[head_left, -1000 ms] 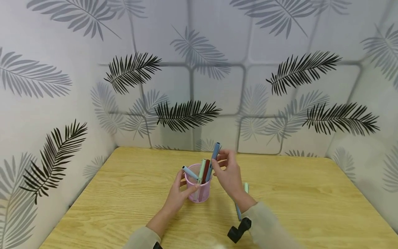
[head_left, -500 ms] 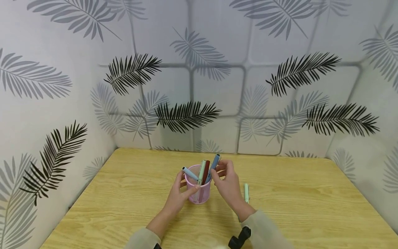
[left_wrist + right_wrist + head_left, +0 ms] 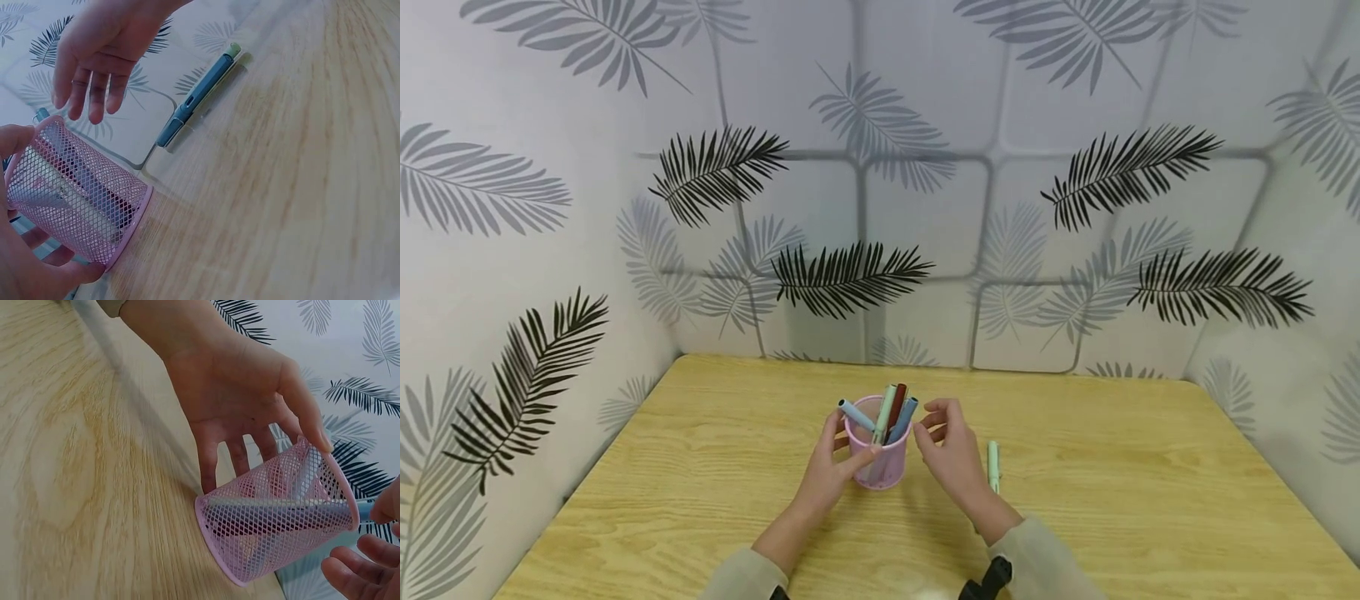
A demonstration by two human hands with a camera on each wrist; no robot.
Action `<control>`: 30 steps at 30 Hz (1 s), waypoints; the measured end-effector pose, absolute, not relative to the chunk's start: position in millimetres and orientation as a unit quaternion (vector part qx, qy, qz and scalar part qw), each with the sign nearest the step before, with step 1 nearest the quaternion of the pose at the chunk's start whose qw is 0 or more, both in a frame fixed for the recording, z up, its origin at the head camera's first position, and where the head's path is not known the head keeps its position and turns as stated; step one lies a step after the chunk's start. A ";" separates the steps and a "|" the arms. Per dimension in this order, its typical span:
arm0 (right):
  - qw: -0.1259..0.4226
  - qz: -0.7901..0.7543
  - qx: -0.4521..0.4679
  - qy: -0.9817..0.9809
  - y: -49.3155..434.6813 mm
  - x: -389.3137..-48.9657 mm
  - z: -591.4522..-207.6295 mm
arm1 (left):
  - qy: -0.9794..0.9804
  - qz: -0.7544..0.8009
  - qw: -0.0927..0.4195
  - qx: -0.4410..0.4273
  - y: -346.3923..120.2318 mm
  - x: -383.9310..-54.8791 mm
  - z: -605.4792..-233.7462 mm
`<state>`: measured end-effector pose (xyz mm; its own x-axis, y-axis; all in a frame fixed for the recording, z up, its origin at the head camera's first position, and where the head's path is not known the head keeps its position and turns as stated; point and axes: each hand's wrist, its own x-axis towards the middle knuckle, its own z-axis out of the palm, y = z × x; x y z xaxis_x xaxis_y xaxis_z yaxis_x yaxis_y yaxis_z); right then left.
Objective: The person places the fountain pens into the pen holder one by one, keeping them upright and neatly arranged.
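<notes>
A pink mesh pen holder (image 3: 880,467) stands upright on the table, with my left hand (image 3: 831,471) gripping its side, thumb near the front rim. Inside lean a light blue pen (image 3: 857,414), a pale green pen (image 3: 884,410), a dark red pen (image 3: 898,402) and a darker blue pen (image 3: 904,419). My right hand (image 3: 951,454) is beside the holder's right rim, fingers loosely bent and holding nothing. In the right wrist view its thumb (image 3: 386,506) is close to a pen's end. The left wrist view shows the right hand (image 3: 103,69) with fingers relaxed.
On the wooden table (image 3: 1150,500), a pale green pen (image 3: 993,462) lies right of my right forearm. In the left wrist view a blue pen (image 3: 194,100) lies there with a green end beyond it. A leaf-patterned covering (image 3: 925,208) rises behind the table.
The darker blue pen has gone down into the holder and leans against its right rim. My right hand has lowered with it and let go. The left hand keeps its grip.
</notes>
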<state>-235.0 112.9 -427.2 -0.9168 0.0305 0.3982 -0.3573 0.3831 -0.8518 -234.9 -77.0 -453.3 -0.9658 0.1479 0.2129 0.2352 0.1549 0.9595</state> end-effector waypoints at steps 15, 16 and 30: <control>0.165 0.519 0.097 -0.833 128.7 -232.6 -425.6 | -0.758 -0.640 0.023 -0.125 -76.1 -218.3 -429.4; 0.168 0.513 0.097 -0.836 130.7 -232.5 -425.3 | -0.757 -0.641 0.021 -0.124 -75.9 -218.5 -429.5; 0.155 0.486 0.070 -0.857 154.4 -227.2 -428.3 | -0.757 -0.641 0.017 -0.124 -76.4 -217.6 -427.0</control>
